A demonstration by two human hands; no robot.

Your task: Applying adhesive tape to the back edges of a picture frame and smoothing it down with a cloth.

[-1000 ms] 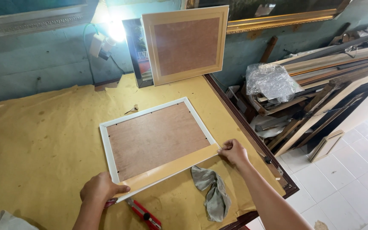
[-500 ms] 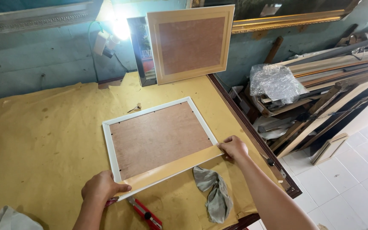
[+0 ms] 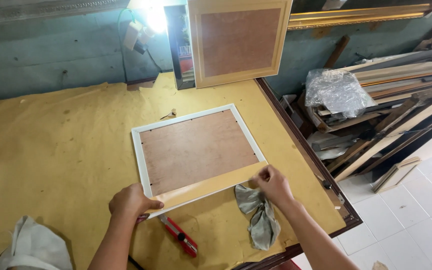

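A white picture frame [image 3: 191,118] lies face down on the paper-covered table, showing its brown wooden backing board [image 3: 196,150]. A strip of tan tape [image 3: 211,183] runs along the frame's near edge. My left hand [image 3: 131,201] presses on the strip's left end at the frame's near left corner. My right hand [image 3: 272,183] pinches the strip's right end at the near right corner. A red utility knife [image 3: 178,234] lies just below the frame, close to my left hand. A grey rag [image 3: 258,215] lies crumpled under my right wrist.
Yellow-brown paper [image 3: 61,145] covers the table; its dark wooden edge [image 3: 301,145] runs along the right. A tan framed board [image 3: 238,42] and a dark frame [image 3: 180,45] lean on the back wall. White cloth [image 3: 28,247] lies near left. Stacked mouldings and a plastic bundle [image 3: 337,91] fill the floor at right.
The view has shifted, so the frame now sits more central. My right hand has slid slightly along the tape's right end; my left hand stays pressed on the left corner.
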